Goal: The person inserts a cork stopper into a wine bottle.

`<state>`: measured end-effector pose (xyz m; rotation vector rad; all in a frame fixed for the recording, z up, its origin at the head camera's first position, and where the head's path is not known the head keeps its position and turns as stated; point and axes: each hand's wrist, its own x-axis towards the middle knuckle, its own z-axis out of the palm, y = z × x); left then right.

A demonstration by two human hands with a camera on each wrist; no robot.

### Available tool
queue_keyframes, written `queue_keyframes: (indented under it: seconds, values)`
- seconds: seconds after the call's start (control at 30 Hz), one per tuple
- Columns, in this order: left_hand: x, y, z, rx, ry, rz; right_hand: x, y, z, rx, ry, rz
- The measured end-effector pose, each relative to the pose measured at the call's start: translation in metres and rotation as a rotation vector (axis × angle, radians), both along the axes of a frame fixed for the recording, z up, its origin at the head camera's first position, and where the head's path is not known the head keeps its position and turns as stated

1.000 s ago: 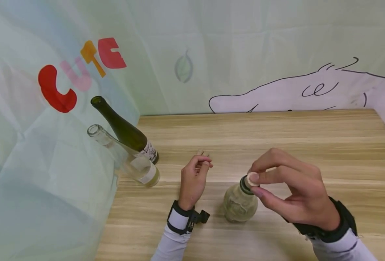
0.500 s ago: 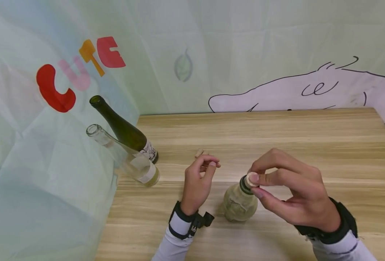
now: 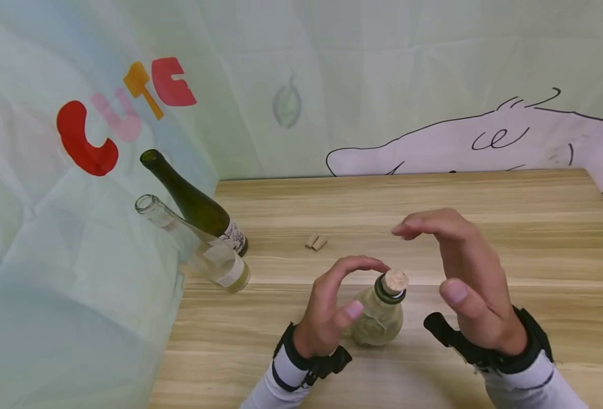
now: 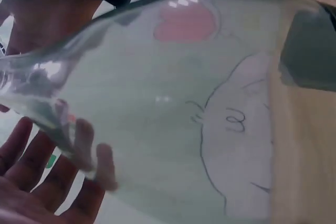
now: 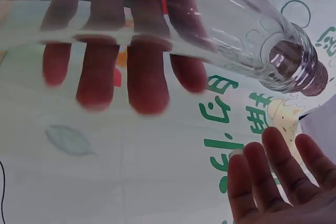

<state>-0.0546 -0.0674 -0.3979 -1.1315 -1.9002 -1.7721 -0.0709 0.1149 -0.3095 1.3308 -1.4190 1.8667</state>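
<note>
The clear glass bottle point(image 3: 378, 318) stands upright on the worktop point(image 3: 434, 199), cork point(image 3: 396, 280) seated in its neck. My left hand point(image 3: 332, 307) and right hand point(image 3: 465, 278) flank it, fingers relaxed, gripping nothing.

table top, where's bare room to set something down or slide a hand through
The widest bare stretch of the wooden table runs along the back and far right, behind the right hand. A smaller strip lies along the front edge. It is crowded around the corked clear bottle between both hands, near the two loose corks, and at the left edge by the dark green bottle and empty clear bottle.
</note>
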Motion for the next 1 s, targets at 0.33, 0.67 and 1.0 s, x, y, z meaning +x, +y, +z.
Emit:
queue_keyframes:
  seconds: [0.33, 0.67, 1.0]
  values:
    - [0.001, 0.023, -0.01, -0.098, -0.072, -0.174, 0.0, 0.012, -0.013, 0.213, -0.311, 0.305]
    - [0.002, 0.033, 0.008, -0.015, -0.072, -0.078, 0.004, 0.003, -0.025, 0.287, -0.538, 0.551]
    - [0.003, 0.033, -0.019, -0.156, 0.012, 0.133, 0.01, -0.004, -0.031, 0.278, -0.565, 0.506]
